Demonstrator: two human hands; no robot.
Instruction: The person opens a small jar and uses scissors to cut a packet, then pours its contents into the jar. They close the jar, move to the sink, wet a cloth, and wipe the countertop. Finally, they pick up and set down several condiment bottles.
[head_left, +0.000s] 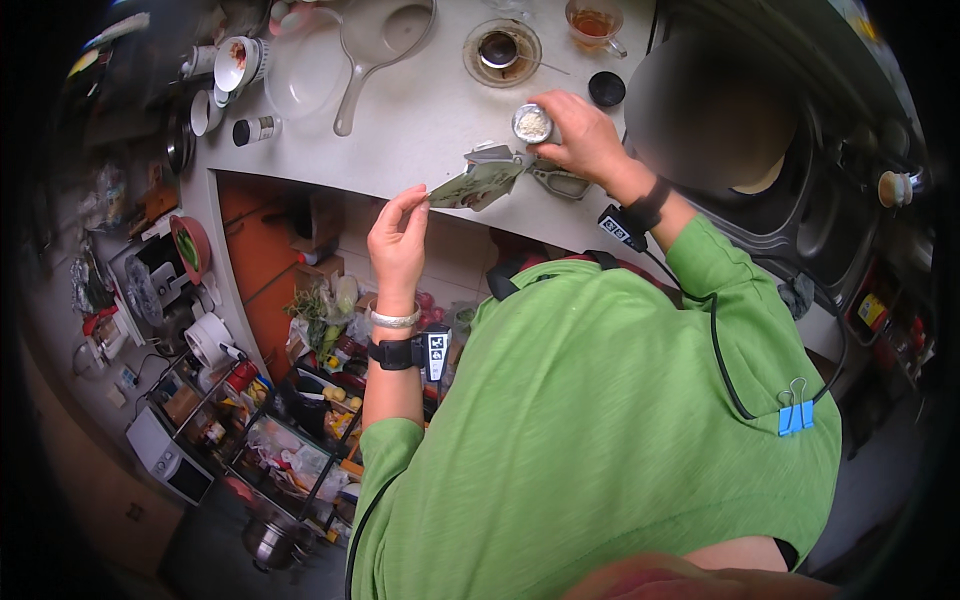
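My left hand (399, 229) pinches one corner of a printed flexible packet (474, 186), which is tilted over the counter's front edge. In my right hand (589, 139) is a small open jar (532, 124), with pale powder or fine grains near its mouth. Under that hand lies a pair of scissors, its grey handle (564, 184) showing; the packet covers part of the rest. A round black lid (606, 89) rests on the counter beyond my right hand. A glass dish (471, 67) holding a small strainer (498, 49) sits past the jar.
A glass cup of amber liquid (595, 27) stands at the far side. Left on the white counter (315, 161) are a translucent ladle-like scoop (352, 97), a clear bowl (304, 75), a black-capped jar (253, 130) and stacked bowls (234, 66). A steel sink (840, 172) lies right.
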